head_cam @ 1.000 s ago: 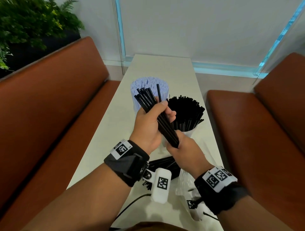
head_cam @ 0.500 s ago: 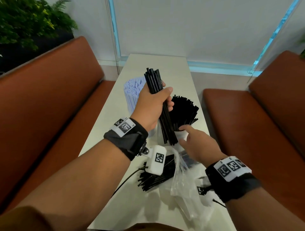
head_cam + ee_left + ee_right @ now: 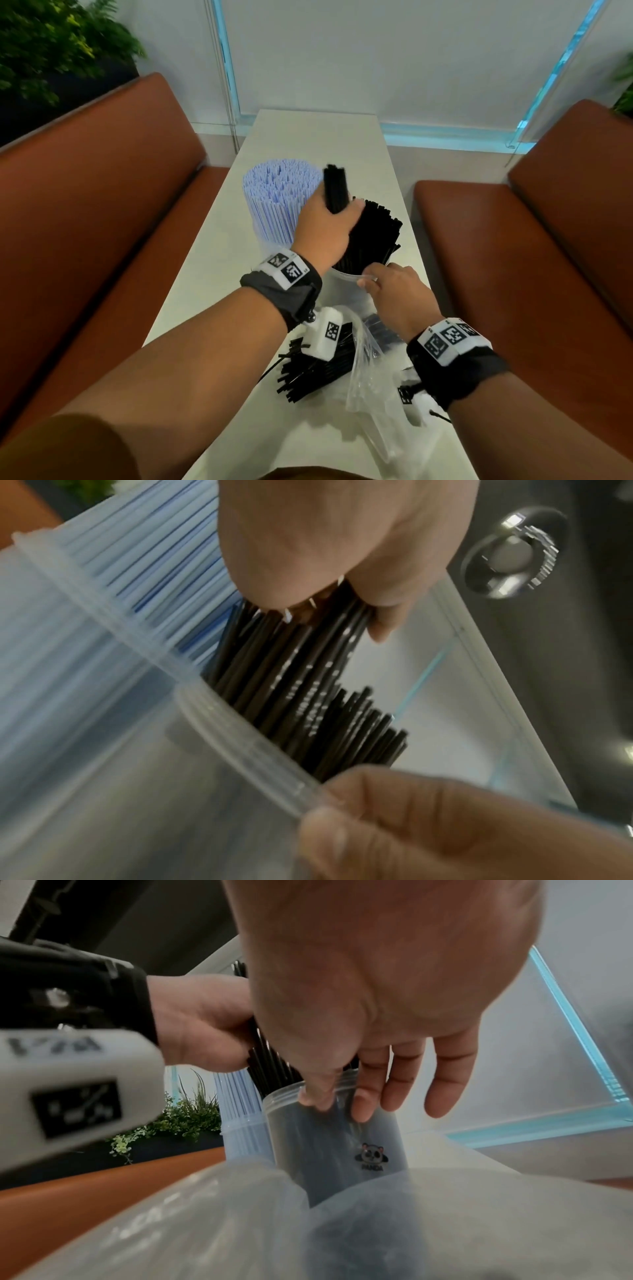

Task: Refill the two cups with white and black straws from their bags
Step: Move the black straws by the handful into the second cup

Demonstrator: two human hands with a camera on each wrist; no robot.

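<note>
My left hand (image 3: 320,233) grips a bundle of black straws (image 3: 336,187) and holds it upright, its lower ends down among the black straws standing in the clear cup (image 3: 342,275). In the left wrist view the bundle (image 3: 301,647) slants into the cup's rim (image 3: 240,737). My right hand (image 3: 375,279) pinches the near rim of that cup (image 3: 335,1137) between thumb and fingers. A second cup packed with white straws (image 3: 279,197) stands just left of it.
A heap of loose black straws (image 3: 318,371) lies near the table's front edge (image 3: 205,274), partly under a crumpled clear plastic bag (image 3: 376,383). Brown benches (image 3: 102,222) run along both sides. A plant (image 3: 51,44) stands at the far left.
The right hand let go of the bundle's lower end and took the cup's rim. The left hand raised the bundle, turned it upright and lowered it into the black-straw cup.
</note>
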